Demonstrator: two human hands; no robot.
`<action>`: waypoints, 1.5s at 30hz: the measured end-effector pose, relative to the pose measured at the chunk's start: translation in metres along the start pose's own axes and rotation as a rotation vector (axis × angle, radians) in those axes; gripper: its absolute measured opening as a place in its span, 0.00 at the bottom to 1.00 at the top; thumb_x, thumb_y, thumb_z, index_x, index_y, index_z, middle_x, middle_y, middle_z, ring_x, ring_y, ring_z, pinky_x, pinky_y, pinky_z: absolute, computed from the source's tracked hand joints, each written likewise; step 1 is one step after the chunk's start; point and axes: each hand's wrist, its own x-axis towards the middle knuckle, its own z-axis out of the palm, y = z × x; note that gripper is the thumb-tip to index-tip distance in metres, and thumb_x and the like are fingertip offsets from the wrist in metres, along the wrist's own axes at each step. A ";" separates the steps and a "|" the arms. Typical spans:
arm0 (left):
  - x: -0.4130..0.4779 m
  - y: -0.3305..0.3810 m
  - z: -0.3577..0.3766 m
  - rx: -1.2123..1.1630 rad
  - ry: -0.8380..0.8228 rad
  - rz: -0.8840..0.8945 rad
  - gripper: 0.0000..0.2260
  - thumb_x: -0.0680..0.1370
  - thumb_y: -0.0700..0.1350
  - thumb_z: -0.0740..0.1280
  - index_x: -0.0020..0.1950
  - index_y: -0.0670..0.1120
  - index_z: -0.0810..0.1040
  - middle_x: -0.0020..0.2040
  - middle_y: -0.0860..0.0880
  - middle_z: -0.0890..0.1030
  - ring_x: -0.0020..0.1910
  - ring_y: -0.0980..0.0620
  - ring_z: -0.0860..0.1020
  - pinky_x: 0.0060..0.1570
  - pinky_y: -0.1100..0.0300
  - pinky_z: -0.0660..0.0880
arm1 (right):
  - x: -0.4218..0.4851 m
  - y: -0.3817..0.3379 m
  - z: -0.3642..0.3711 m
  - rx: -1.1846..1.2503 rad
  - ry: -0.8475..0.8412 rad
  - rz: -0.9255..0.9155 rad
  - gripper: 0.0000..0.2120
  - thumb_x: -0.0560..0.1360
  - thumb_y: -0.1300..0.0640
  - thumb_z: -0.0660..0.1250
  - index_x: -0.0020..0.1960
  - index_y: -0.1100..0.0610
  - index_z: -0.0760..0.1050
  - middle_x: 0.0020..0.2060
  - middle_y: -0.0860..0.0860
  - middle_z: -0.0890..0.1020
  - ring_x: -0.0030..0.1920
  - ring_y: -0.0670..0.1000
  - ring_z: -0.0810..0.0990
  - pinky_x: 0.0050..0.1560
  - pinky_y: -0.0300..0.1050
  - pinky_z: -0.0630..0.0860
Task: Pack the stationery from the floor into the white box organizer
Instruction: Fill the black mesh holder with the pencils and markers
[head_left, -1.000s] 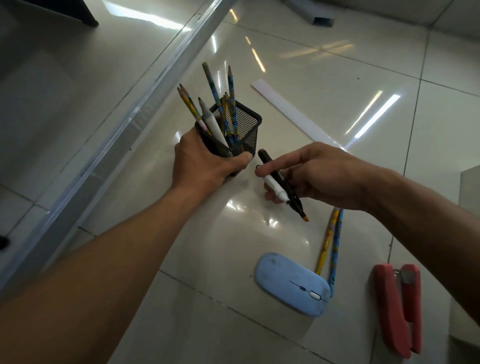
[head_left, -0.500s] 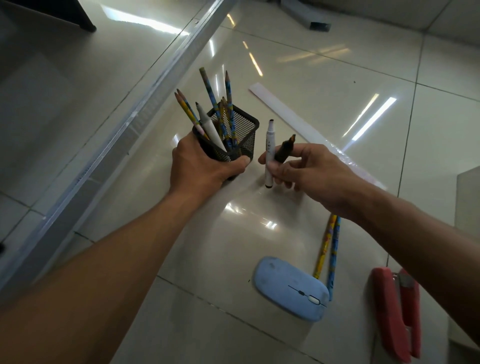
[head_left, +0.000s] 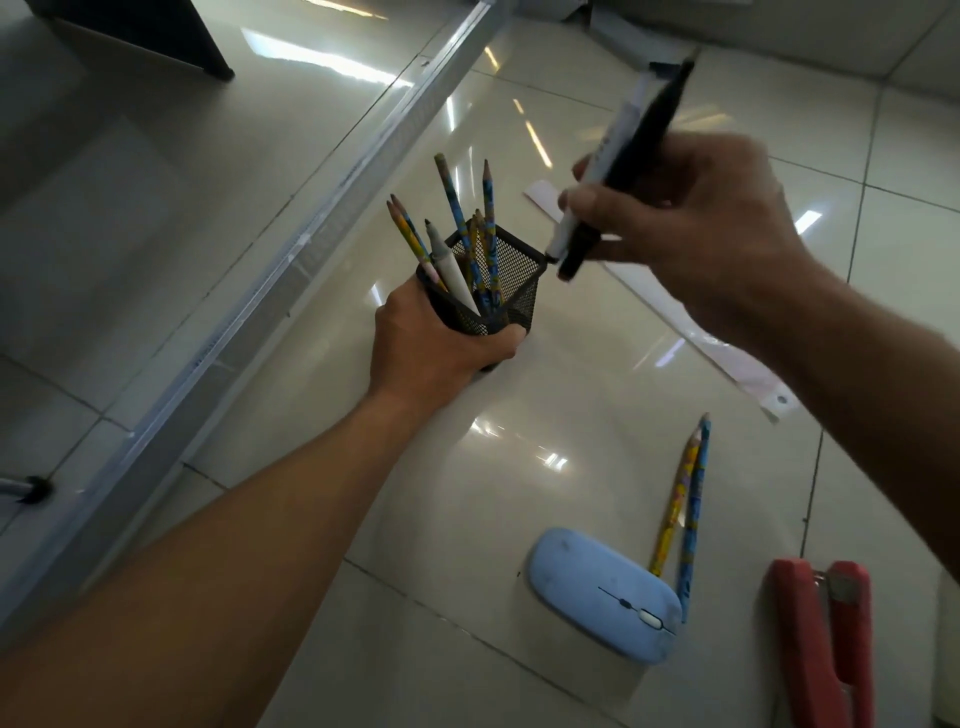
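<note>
My left hand (head_left: 436, 348) grips a black mesh pen cup (head_left: 498, 291) standing on the tiled floor; several pencils and a white marker stick out of it. My right hand (head_left: 685, 228) holds two markers (head_left: 623, 156), one white and one black, tilted, with their lower ends just above the cup's right rim. Two patterned pencils (head_left: 685, 499) lie on the floor to the right. A light blue mouse (head_left: 602, 592) and a red stapler (head_left: 826, 644) lie nearer to me. The white box organizer is hard to make out.
A long white ruler (head_left: 675, 317) in a clear sleeve lies behind my right hand. A metal floor rail (head_left: 291, 249) runs diagonally on the left. A dark furniture leg (head_left: 156, 36) stands at top left.
My right hand lifted the two markers up and to the right, then tipped them so their lower ends point at the cup's rim. My left hand kept hold of the cup.
</note>
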 end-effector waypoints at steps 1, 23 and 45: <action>0.000 0.000 0.000 0.004 0.000 0.004 0.23 0.59 0.58 0.83 0.44 0.58 0.73 0.40 0.64 0.80 0.39 0.77 0.77 0.39 0.78 0.75 | 0.006 -0.007 0.005 -0.032 -0.009 -0.043 0.17 0.77 0.63 0.74 0.64 0.66 0.79 0.53 0.54 0.86 0.51 0.50 0.88 0.49 0.44 0.86; 0.002 -0.003 0.000 -0.018 -0.013 0.039 0.25 0.59 0.58 0.83 0.50 0.58 0.76 0.40 0.68 0.79 0.41 0.78 0.76 0.39 0.81 0.71 | 0.035 -0.026 0.054 -0.515 -0.094 -0.111 0.23 0.73 0.52 0.78 0.65 0.55 0.78 0.47 0.49 0.87 0.42 0.43 0.87 0.47 0.40 0.85; 0.001 -0.007 0.002 -0.020 -0.017 0.069 0.25 0.60 0.58 0.82 0.51 0.62 0.73 0.38 0.71 0.76 0.40 0.82 0.73 0.37 0.85 0.66 | 0.027 -0.012 0.070 -0.796 -0.327 -0.178 0.17 0.72 0.50 0.79 0.58 0.54 0.86 0.49 0.49 0.87 0.46 0.44 0.84 0.39 0.26 0.76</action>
